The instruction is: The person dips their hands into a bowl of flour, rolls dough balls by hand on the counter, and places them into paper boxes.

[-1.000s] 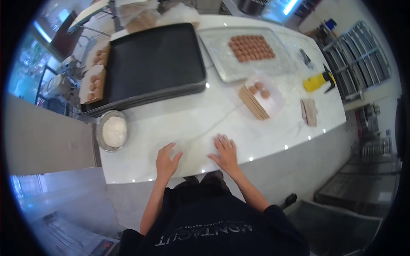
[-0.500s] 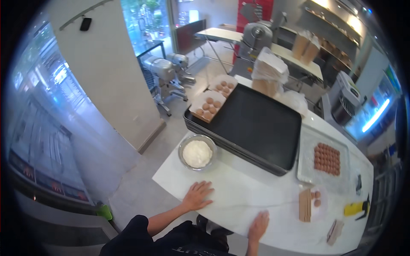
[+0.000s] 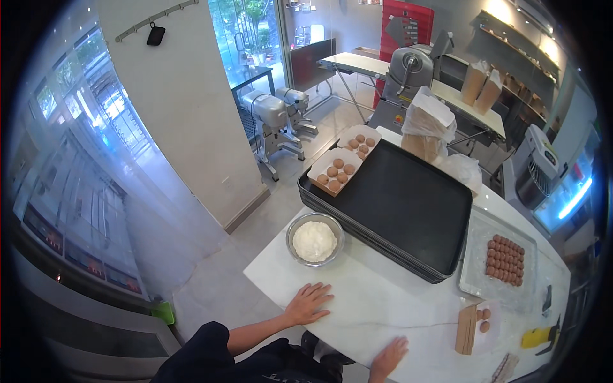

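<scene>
My left hand (image 3: 308, 304) lies open on the marble counter (image 3: 377, 306), fingers spread, just below a steel bowl of white powder (image 3: 314, 241). At the counter's near edge, my right hand (image 3: 389, 356) rests with fingers outstretched, empty. Beyond the bowl stands a stack of black baking trays (image 3: 396, 204), with cartons of brown round items (image 3: 336, 175) on its left end. Near my right hand are folded cardboard (image 3: 466, 329) beside three brown balls (image 3: 484, 325), a yellow spray bottle (image 3: 531, 338) and a beige cloth (image 3: 504, 368). A clear tray (image 3: 472, 268) holds rows of brown balls (image 3: 504, 258).
Wrapped bags (image 3: 424, 121) stand behind the trays. Mixers (image 3: 271, 118), a dough sheeter (image 3: 408, 70) and another mixer (image 3: 536, 163) are farther back. A pillar (image 3: 172, 121) stands at the left, with a glass-fronted unit (image 3: 76, 217) beyond it.
The view has swung up and leftward, bringing the room into sight. My left hand has shifted toward the bowl and spread flatter. My right hand stays near the counter edge.
</scene>
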Motion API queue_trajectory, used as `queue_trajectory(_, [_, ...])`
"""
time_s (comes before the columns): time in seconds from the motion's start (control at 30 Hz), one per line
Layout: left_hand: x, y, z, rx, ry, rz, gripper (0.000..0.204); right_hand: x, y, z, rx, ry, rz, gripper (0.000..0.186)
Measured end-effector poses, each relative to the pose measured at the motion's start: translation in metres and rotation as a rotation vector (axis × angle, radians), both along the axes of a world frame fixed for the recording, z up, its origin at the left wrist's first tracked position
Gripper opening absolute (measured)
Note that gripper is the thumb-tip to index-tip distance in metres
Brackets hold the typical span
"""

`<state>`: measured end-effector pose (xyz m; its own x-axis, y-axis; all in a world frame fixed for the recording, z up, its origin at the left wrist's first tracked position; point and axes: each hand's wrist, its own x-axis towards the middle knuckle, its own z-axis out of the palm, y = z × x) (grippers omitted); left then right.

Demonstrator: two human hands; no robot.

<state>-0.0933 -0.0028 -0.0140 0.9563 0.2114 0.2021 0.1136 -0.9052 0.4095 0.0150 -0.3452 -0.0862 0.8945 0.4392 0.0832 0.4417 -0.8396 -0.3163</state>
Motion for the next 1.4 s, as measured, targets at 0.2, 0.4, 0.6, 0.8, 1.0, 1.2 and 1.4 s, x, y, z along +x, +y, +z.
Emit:
queue_trajectory(0.2, [-0.004,-0.002,-0.004,0.009,-0.016,0.014,0.049,0.08,-0.005,0.02,-0.137,-0.125,-0.209,0.053])
queue_trajectory(0.4, [0.003,-0.005,0.0,0.007,0.001,0.001,0.049,0.09,0.04,0.011,0.038,-0.186,-0.295,0.049])
queue_trajectory(0.6, [-0.004,-0.001,0.003,0.03,0.018,0.023,0.049,0.023,0.003,0.009,0.003,-0.053,-0.105,0.047])
queue_trajectory(0.8, [0.006,-0.007,0.003,0.001,0.017,0.008,0.047,0.101,0.028,0.02,0.034,-0.256,-0.316,0.045])
queue_trajectory(1.0, [-0.005,-0.005,0.005,0.014,0.012,0.027,0.046,0.019,0.007,0.004,0.09,-0.094,-0.05,0.041])
queue_trajectory(1.2, [0.004,-0.006,0.002,-0.002,-0.033,0.013,0.045,0.087,0.021,0.009,0.084,-0.369,-0.229,0.037])
queue_trajectory(1.4, [0.002,0.002,0.003,0.018,-0.031,0.028,0.044,0.015,0.03,0.004,0.268,-0.04,0.025,0.037])
